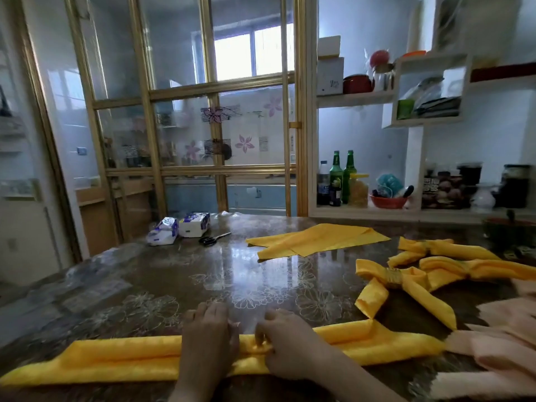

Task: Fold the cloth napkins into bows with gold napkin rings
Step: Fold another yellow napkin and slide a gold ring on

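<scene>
A glossy table with a pale flower pattern filled the lower half of the frame, backed by a gold-framed glass partition and, at upper right, white shelves holding jars and two green bottles.

Along the bottom edge, a yellow napkin lay folded into a long narrow band that ran from the lower left corner to the lower right. Both hands were on its middle, close together but not touching. The left hand lay palm down over the band, pressing it to the table. The right hand had its fingers curled in, pinching a small gather of cloth at the centre.

At right of centre, a finished bow sat cinched by a gold napkin ring, with two more bows just behind it. Flat yellow napkins lay further back at centre. Peach napkins were heaped at the right edge. Scissors and two tissue packs sat at the far left end of the table.
</scene>
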The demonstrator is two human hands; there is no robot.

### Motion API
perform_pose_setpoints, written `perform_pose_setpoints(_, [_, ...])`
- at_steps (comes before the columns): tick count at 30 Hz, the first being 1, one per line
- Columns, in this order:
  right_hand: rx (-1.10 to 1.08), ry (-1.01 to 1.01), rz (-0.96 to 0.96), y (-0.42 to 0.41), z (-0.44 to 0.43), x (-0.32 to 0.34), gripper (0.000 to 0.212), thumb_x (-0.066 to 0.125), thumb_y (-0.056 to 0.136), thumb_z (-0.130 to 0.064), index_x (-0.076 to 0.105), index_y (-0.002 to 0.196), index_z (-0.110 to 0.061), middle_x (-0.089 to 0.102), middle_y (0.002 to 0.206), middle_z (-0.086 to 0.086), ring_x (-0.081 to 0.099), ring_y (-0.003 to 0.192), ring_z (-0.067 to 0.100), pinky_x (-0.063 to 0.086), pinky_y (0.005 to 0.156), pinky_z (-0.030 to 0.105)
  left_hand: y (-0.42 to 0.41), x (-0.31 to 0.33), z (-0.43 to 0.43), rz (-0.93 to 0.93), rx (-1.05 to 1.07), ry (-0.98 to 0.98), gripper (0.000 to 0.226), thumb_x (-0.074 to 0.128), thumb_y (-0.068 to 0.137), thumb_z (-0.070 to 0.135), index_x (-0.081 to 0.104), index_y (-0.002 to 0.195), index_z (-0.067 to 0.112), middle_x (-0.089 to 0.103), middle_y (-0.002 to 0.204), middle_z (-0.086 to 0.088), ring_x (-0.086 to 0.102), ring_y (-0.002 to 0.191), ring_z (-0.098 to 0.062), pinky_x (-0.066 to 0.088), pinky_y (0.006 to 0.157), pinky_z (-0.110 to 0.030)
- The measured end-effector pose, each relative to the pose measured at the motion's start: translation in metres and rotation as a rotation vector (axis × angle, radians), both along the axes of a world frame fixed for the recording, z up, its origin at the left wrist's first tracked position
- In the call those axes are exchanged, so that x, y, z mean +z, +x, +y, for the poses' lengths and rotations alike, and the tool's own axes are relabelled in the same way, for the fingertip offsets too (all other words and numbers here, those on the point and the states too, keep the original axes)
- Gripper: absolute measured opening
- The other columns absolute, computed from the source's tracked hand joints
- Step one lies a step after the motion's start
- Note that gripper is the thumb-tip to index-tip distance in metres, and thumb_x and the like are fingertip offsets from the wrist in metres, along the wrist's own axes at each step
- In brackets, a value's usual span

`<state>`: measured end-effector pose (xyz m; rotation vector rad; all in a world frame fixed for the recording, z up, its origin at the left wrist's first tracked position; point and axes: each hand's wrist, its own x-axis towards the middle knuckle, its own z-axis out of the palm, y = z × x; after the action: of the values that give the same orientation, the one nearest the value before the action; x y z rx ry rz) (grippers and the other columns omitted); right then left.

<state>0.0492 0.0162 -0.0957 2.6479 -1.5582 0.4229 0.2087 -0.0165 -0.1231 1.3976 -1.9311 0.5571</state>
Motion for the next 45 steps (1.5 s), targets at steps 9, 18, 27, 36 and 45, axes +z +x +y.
perform_pose_setpoints(9, [-0.157, 0.063, -0.31, -0.01, 0.001, -0.013, 0.026, 0.054, 0.091, -0.027, 0.061, 0.116, -0.022, 0.053, 0.115, -0.003, 0.046, 0.109, 0.013, 0.035, 0.098, 0.027, 0.0, 0.009, 0.011, 0.067, 0.095, 0.416, 0.009, 0.056, 0.082, 0.024, 0.055, 0.082, 0.016, 0.067, 0.077, -0.005, 0.067, 0.072, -0.022, 0.048, 0.057, -0.03])
perform_pose_setpoints(18, [-0.144, 0.009, -0.205, -0.012, 0.007, -0.006, 0.029, 0.053, 0.092, -0.026, 0.059, 0.12, -0.024, 0.056, 0.121, -0.004, 0.047, 0.115, 0.016, 0.034, 0.098, 0.028, 0.036, 0.013, 0.007, -0.009, -0.153, 0.609, 0.027, 0.05, 0.096, 0.03, 0.065, 0.115, 0.019, 0.039, 0.095, 0.004, 0.046, 0.099, -0.015, 0.037, 0.089, -0.023])
perform_pose_setpoints(27, [-0.001, -0.083, 0.002, -0.006, 0.025, 0.002, 0.019, 0.047, 0.087, -0.006, 0.053, 0.102, -0.015, 0.052, 0.112, 0.002, 0.042, 0.099, 0.014, 0.03, 0.08, 0.023, 0.039, 0.005, 0.037, -0.208, -0.203, 0.133, 0.017, 0.043, 0.071, 0.035, 0.058, 0.066, 0.029, 0.054, 0.071, 0.012, 0.051, 0.067, -0.006, 0.038, 0.066, -0.02])
perform_pose_setpoints(36, [-0.115, 0.216, -0.208, -0.003, 0.033, 0.003, 0.015, 0.05, 0.089, -0.027, 0.051, 0.076, -0.018, 0.05, 0.08, -0.002, 0.047, 0.073, 0.014, 0.039, 0.064, 0.03, 0.044, 0.01, 0.065, -0.231, -0.297, 0.326, 0.027, 0.033, 0.065, 0.032, 0.058, 0.069, 0.023, 0.056, 0.077, 0.008, 0.058, 0.073, -0.012, 0.029, 0.054, -0.017])
perform_pose_setpoints(45, [-0.243, 0.181, -0.087, -0.009, 0.028, -0.014, 0.044, 0.028, 0.102, -0.038, 0.039, 0.139, -0.017, 0.032, 0.147, 0.005, 0.026, 0.137, 0.022, 0.02, 0.111, 0.033, 0.012, 0.015, 0.059, 0.031, 0.158, 0.71, 0.048, 0.035, 0.092, 0.06, 0.054, 0.105, 0.018, 0.051, 0.119, -0.004, 0.044, 0.117, -0.024, 0.035, 0.098, -0.037])
